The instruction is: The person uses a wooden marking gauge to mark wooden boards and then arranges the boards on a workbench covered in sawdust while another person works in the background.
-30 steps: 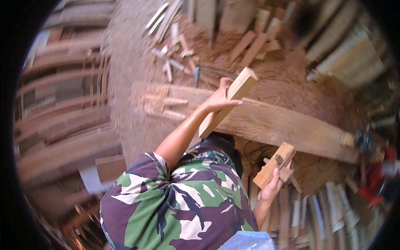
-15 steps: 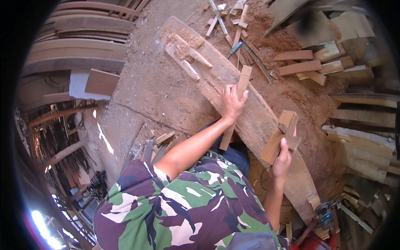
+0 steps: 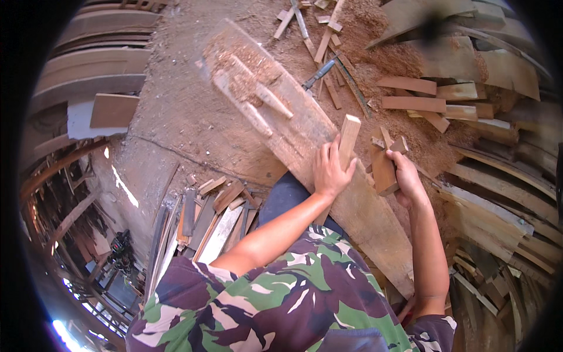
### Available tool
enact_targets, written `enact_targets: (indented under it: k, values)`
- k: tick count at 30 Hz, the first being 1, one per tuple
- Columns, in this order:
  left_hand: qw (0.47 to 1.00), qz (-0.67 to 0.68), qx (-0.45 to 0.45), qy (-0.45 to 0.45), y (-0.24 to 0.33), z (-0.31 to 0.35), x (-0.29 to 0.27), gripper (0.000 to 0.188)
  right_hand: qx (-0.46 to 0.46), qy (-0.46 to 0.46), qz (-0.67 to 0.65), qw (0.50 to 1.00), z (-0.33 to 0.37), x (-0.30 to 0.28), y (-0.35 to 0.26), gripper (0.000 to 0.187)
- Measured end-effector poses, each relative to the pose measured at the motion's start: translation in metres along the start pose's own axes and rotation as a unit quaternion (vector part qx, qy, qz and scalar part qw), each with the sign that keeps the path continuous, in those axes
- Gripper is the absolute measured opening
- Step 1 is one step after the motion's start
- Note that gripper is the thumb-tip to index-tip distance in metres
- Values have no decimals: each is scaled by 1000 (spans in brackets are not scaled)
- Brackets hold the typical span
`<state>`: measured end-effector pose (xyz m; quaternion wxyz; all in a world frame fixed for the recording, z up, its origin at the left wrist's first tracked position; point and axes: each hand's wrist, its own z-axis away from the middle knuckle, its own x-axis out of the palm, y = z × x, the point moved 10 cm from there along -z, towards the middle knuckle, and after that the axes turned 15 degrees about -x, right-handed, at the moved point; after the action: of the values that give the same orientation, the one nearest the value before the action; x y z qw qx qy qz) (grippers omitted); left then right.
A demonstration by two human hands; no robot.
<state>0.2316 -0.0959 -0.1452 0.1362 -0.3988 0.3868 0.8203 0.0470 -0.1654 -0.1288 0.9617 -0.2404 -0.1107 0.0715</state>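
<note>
My left hand (image 3: 332, 174) is closed around a pale squared wooden stick (image 3: 349, 136). The stick's cut far end tilts up toward me, and its near part is mostly hidden by my hand and wrist. To the right, my right hand (image 3: 409, 179) grips a wooden hand plane (image 3: 384, 171) with a crosswise handle. The plane is held beside the stick, apart from it. Under both hands runs a long, worn plank (image 3: 375, 229), slanting from far left to near right. Two narrow wooden strips (image 3: 272, 101) lie on its far part among shavings.
A blue-handled tool (image 3: 321, 73) lies just past the plank's right edge. Shavings and cut wood pieces (image 3: 413, 104) cover the floor on the right, with stacked boards (image 3: 498, 217) beyond. Offcuts (image 3: 220, 217) are heaped at near left; more boards (image 3: 94, 64) line the far left.
My right hand has carried the plane farther from my body, close to the stick's far end. The stick has been turned and its end tipped up. The whole view has shifted slightly.
</note>
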Motion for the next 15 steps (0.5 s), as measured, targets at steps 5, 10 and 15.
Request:
enact_targets:
  k: [5,10,15]
  values:
    - [999,3,0,-50,-6,-2,10,86,75,46,67,994,-32,38,-52,35]
    - [996,8,4,-83,-7,-11,11,94,122,25,134,983,-66,51,-59,36]
    - [995,21,-2,-97,-8,-16,13,100,188,27,183,965,-65,54,-60,39]
